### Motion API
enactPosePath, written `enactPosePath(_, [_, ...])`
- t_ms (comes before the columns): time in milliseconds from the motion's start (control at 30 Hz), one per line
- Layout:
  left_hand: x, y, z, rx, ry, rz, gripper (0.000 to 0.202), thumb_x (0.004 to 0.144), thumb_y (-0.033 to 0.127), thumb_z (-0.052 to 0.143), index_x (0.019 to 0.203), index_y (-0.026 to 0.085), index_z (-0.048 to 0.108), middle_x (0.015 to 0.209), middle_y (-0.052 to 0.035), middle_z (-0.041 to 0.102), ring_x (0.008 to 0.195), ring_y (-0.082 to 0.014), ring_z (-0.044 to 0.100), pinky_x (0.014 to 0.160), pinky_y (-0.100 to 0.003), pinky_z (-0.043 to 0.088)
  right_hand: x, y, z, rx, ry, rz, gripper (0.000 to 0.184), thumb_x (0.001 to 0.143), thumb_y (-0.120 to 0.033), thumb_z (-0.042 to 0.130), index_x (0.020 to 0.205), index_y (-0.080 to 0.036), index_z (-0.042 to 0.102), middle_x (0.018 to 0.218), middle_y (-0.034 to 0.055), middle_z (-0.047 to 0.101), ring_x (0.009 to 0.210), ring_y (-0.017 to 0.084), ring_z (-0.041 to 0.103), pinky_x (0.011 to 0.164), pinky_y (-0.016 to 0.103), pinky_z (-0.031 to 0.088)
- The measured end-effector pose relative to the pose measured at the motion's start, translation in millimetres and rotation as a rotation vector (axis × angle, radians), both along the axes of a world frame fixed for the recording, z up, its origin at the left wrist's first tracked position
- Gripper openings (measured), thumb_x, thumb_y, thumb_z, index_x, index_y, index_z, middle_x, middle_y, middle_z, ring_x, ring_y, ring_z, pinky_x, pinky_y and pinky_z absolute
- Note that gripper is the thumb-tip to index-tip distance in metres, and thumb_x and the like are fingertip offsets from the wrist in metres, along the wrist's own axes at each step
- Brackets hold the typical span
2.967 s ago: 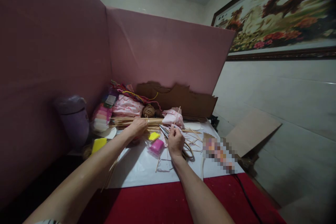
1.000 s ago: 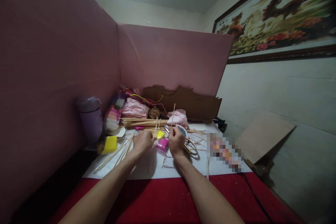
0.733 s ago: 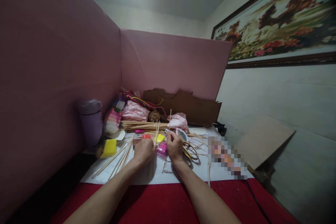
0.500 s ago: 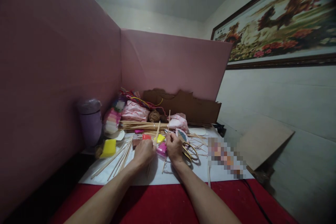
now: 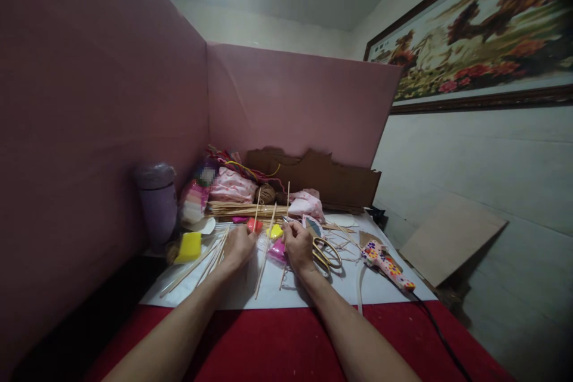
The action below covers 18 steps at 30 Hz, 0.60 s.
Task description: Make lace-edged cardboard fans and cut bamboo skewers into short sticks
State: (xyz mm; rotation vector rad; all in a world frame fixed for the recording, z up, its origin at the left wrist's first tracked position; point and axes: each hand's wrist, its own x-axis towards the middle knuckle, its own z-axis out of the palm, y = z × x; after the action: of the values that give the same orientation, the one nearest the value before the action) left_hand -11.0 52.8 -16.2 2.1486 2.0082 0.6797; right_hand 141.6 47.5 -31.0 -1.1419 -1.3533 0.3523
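Note:
My left hand (image 5: 240, 245) is closed on a thin wooden stick (image 5: 258, 208) that stands up from its fingertips. Another upright wooden stick (image 5: 288, 198) is pinched in my right hand (image 5: 298, 245), its lower end showing beneath the fist. A small metal tip (image 5: 285, 220) shows at the right fingers; what it belongs to is hidden. Between the hands lie loose sticks (image 5: 265, 258), a magenta packet (image 5: 277, 250) and a yellow packet (image 5: 274, 231). Past the left fingertips is a red packet (image 5: 255, 225). Gold-handled scissors (image 5: 328, 256) rest right beside my right hand.
A bundle of sticks (image 5: 233, 209) lies at the back, before a ball of twine (image 5: 265, 194) and torn cardboard (image 5: 340, 182). A purple cup (image 5: 156, 206) and a yellow block (image 5: 188, 247) are left. A flowered glue gun (image 5: 387, 264) with a black cord lies right.
My left hand has moved left, away from sticks now lying between the hands, and a stick stands up from its fingers. My right hand stays nearly in place with its stick. The view shifted slightly.

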Motion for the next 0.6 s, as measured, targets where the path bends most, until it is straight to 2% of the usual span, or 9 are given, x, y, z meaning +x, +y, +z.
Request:
enactPosePath(100, [-2, 2, 1.7, 0.024, -0.247, 0.047, 0.03, 0.082, 0.029, 0.04, 0.07, 0.011, 0.06, 0.071, -0.0135, 0.067, 0.063, -0.0185, 0.061, 0.053, -0.026, 0.038, -1, -1, 2.0, -0.002, 0.028, 0.036, 0.033, 0.08, -0.042, 0.05, 0.058, -0.017, 0.053, 0.047, -0.002, 0.054, 0.047, 0.012, 0.049, 0.052, 0.022, 0.038])
enactPosePath(233, [5, -2, 6.6, 0.022, -0.515, -0.029, 0.028, 0.082, 0.034, 0.041, 0.073, 0.013, 0.056, 0.062, -0.0055, 0.064, 0.041, -0.0105, 0.051, 0.041, -0.022, 0.035, -4, -3, 4.0, -0.081, 0.147, 0.212, 0.037, 0.078, -0.049, 0.052, 0.059, -0.017, 0.052, 0.045, -0.0034, 0.051, 0.04, 0.01, 0.042, 0.043, 0.022, 0.035])
enactPosePath(433, [11, -14, 16.8, -0.044, -1.278, -0.356, 0.029, 0.061, 0.035, 0.069, 0.065, 0.013, 0.05, 0.054, 0.0002, 0.058, 0.033, -0.0046, 0.04, 0.032, -0.018, 0.025, -11, -8, 4.5, -0.202, 0.253, 0.458, 0.039, 0.073, -0.054, 0.057, 0.064, -0.016, 0.057, 0.045, -0.0045, 0.05, 0.032, 0.007, 0.035, 0.035, 0.02, 0.027])
enactPosePath(500, [11, -16, 19.8, -0.032, -1.338, -0.416, 0.028, 0.061, 0.033, 0.07, 0.065, 0.013, 0.05, 0.051, 0.0013, 0.057, 0.033, -0.0043, 0.039, 0.031, -0.016, 0.023, -12, -10, 6.1, -0.238, 0.255, 0.504, 0.039, 0.071, -0.054, 0.059, 0.062, -0.016, 0.057, 0.043, -0.0052, 0.048, 0.031, 0.006, 0.034, 0.034, 0.02, 0.026])
enactPosePath(600, [12, -19, 22.6, 0.018, -1.334, -0.45, 0.026, 0.063, 0.031, 0.07, 0.066, 0.014, 0.051, 0.044, 0.0048, 0.052, 0.032, -0.0046, 0.04, 0.031, -0.015, 0.024, -12, -12, 9.6, -0.205, 0.191, 0.496, 0.038, 0.072, -0.052, 0.059, 0.057, -0.017, 0.054, 0.04, -0.0062, 0.043, 0.033, 0.007, 0.034, 0.036, 0.02, 0.027])
